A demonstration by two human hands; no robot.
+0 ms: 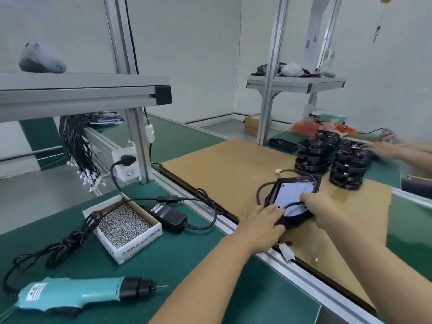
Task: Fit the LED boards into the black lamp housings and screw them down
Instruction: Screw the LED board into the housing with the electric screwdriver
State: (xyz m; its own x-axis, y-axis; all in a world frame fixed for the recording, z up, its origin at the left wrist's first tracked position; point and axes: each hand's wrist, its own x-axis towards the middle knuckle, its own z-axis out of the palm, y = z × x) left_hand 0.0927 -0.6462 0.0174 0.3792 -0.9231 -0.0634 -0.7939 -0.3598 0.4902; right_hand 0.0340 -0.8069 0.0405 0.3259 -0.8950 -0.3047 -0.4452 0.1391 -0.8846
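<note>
A black lamp housing lies on the brown cardboard sheet with a white LED board inside it and a black cable looping off its left side. My left hand grips the housing's near left edge. Over the near right part of the board rests my right hand, fingers pressing on the board and the housing rim. Two stacks of black housings stand behind. A teal electric screwdriver lies on the green mat at the near left. A white box of screws sits beyond it.
A black power adapter with its cables lies beside the screw box. A bundle of black wires hangs from the aluminium frame at left. Another person's hands work at the far right. A white connector lies by the conveyor rail.
</note>
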